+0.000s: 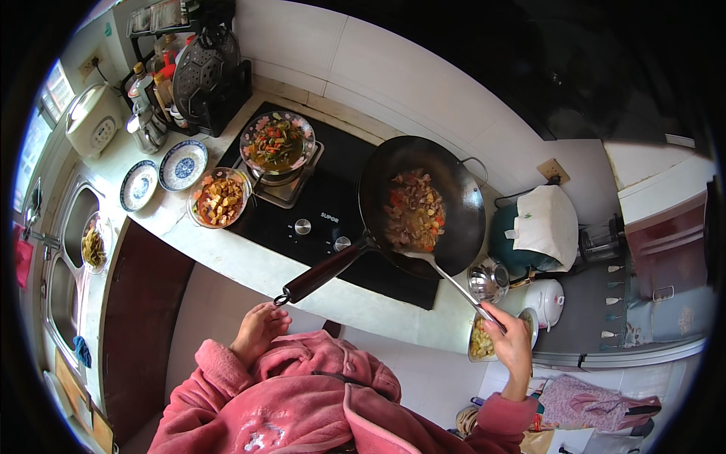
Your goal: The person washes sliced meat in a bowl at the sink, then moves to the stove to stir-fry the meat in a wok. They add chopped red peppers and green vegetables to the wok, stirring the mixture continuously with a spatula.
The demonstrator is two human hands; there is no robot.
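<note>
A dark wok [459,210] rests over the right side of the black gas hob [334,187]. Sliced meat with red and yellow pieces [417,210] lies in its middle, in some liquid. My right hand [507,335] grips a metal spatula [459,288], whose blade reaches into the wok at the food's near edge. The wok's brown handle [326,269] points toward me, with a ring at its end. Just below that ring is my left hand [261,329], holding nothing, its fingers loosely curled and apart.
A patterned bowl of cooked food [278,142] stands over the left burner. Beside the hob are a glass bowl of stew [219,198] and two blue-and-white plates [183,165]. A metal bowl [488,279], a dish of chopped food [482,343] and a white lidded pot [545,303] stand at right.
</note>
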